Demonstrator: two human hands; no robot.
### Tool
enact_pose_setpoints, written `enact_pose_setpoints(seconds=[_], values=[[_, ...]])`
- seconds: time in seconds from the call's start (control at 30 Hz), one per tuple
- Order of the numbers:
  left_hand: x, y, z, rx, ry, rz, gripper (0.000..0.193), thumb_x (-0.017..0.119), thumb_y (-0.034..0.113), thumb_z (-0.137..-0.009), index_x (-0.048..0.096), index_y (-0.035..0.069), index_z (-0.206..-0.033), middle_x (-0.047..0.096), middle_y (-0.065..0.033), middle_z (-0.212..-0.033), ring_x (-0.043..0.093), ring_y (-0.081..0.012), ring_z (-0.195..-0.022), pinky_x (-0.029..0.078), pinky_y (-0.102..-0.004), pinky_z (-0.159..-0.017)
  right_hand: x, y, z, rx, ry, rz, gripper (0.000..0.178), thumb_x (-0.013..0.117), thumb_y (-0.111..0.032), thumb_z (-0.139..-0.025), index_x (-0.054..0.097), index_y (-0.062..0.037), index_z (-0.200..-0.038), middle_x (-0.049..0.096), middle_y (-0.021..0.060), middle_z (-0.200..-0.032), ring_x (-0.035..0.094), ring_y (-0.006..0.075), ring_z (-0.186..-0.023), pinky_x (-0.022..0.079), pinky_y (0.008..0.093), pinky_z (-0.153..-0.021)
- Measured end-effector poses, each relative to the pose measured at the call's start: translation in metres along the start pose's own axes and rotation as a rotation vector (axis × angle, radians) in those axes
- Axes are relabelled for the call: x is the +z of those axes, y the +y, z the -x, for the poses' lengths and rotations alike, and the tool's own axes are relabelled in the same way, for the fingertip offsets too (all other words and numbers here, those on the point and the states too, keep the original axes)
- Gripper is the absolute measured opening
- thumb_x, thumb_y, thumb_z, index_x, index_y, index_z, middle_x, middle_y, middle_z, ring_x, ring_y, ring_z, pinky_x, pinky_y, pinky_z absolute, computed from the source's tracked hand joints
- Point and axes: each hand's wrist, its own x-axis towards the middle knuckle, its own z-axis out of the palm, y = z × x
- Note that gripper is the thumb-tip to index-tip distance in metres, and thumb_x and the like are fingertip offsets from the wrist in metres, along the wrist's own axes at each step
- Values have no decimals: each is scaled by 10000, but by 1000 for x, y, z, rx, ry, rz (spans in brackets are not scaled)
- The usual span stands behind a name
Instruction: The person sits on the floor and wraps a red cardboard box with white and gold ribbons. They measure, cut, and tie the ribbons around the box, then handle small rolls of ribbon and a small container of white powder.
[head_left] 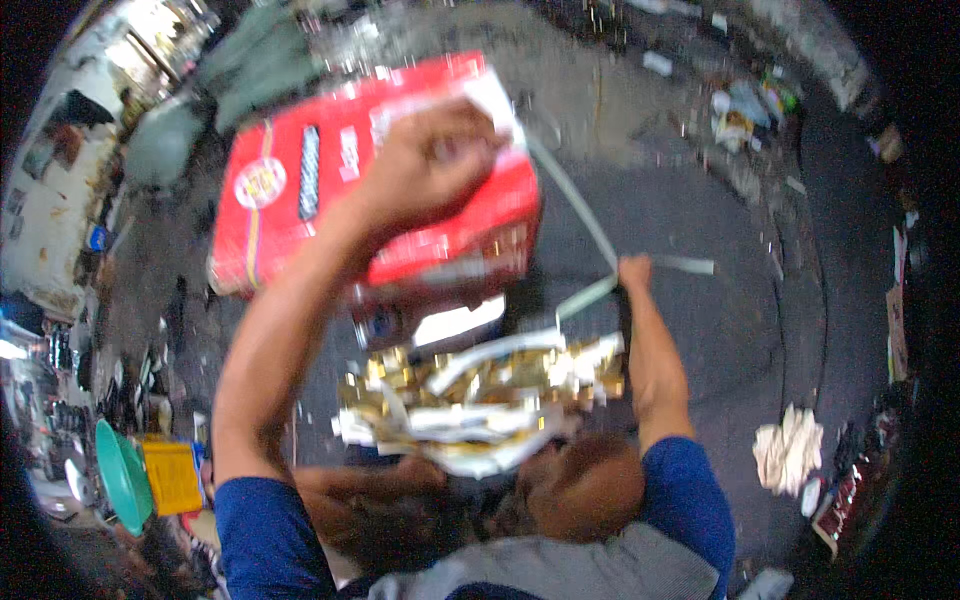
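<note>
A red box or wrapped carton (pixel 335 190) with a yellow band and a round pale emblem lies on the dark ground ahead of me. My left hand (pixel 440 155) is over its top near the far right corner, fingers curled closed; what they hold, if anything, is hidden. From that corner a pale flat strap (pixel 575 200) slants down to my right hand (pixel 634 272), which is closed on it to the right of the box. Loose ends of the strap stick out on both sides of that hand. Motion blurs the picture.
Between my legs and the box lies a heap of shiny gold and white strips (pixel 490 400). A green basin (pixel 122 478) and a yellow container (pixel 172 475) stand at the lower left. A crumpled pale cloth (pixel 788 450) lies to the right, and plastic litter (pixel 745 112) far right.
</note>
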Motion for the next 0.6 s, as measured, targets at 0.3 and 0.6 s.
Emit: enact_pose_setpoints(seconds=[0.3, 0.6], values=[[9, 19, 0, -30, -142, -305, 545, 434, 503, -1051, 613, 135, -1410, 351, -183, -1611, 228, -397, -1524, 241, -565, -1221, -120, 71, -31, 406, 263, 135, 456, 666, -346, -860, 697, 39, -1104, 719, 232, -1148, 690, 403, -1095, 530, 470, -929], [15, 2, 15, 137, 91, -448, 566, 574, 494, -964, 626, 103, -1370, 488, -187, -1465, 447, -348, -1365, 372, -517, -1121, -108, -29, 246, -526, -322, -286, 110, 696, -105, -904, 714, -26, -979, 721, 128, -975, 700, 272, -897, 557, 381, -822]])
